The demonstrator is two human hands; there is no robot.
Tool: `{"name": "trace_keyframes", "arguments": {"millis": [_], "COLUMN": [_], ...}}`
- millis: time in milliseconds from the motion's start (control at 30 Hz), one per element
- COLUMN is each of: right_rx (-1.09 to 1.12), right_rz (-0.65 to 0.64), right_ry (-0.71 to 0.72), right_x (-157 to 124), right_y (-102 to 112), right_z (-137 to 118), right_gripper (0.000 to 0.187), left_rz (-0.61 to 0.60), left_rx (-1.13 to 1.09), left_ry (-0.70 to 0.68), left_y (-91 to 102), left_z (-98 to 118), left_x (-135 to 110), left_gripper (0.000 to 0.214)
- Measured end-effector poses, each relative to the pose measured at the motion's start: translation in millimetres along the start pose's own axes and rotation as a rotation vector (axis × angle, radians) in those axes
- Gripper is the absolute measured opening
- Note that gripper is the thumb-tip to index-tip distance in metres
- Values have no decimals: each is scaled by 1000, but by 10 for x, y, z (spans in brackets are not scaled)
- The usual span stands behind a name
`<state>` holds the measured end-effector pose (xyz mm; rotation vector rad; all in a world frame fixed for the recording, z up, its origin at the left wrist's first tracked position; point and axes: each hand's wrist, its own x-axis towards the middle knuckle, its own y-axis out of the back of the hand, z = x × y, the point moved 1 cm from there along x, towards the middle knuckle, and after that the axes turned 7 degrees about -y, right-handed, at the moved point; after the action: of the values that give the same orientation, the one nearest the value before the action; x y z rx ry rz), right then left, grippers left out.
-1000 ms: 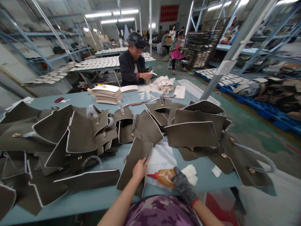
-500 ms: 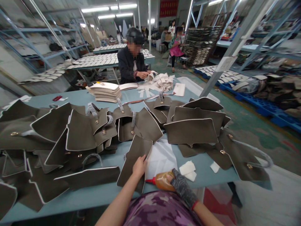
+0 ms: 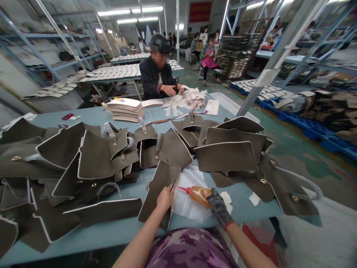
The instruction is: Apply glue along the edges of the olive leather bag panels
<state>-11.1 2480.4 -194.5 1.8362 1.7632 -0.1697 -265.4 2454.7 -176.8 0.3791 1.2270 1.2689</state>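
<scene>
My bare left hand (image 3: 164, 198) grips the right edge of a dark olive bag panel (image 3: 160, 186) with pale edging, which stands slanted in front of me. In my right hand (image 3: 219, 206), covered by a grey fingerless glove, is a squeeze bottle (image 3: 200, 196) of amber liquid. Its red nozzle points left, with the tip close to the panel's right edge; I cannot tell if it touches. Beneath the bottle lies a white sheet (image 3: 192, 178). White scraps (image 3: 227, 201) lie partly behind my gloved hand.
More olive bag pieces (image 3: 95, 154) crowd the left of the blue table (image 3: 111, 238), and others (image 3: 225, 156) are piled at right. Across the table a co-worker (image 3: 157, 70) handles pale strips (image 3: 193, 97) near a stack of panels (image 3: 124, 109). A metal post (image 3: 262, 80) rises at right.
My right hand has moved the bottle up and forward along the panel's right edge. My left hand keeps its grip on the panel. The co-worker's hands have shifted slightly.
</scene>
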Motion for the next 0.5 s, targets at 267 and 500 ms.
{"name": "trace_keyframes", "arguments": {"millis": [267,500], "right_rx": [-42,-108], "right_rz": [76,10], "right_ry": [174,190], "right_x": [230,169], "right_y": [-149,-121], "right_z": [-55,-84], "right_gripper": [54,47], "left_rz": [3,4], "left_rx": [0,6], "left_ry": [-13,-22], "left_y": [5,21], "left_z": [-9,8], "left_x": [2,-15], "left_gripper": [48,48]}}
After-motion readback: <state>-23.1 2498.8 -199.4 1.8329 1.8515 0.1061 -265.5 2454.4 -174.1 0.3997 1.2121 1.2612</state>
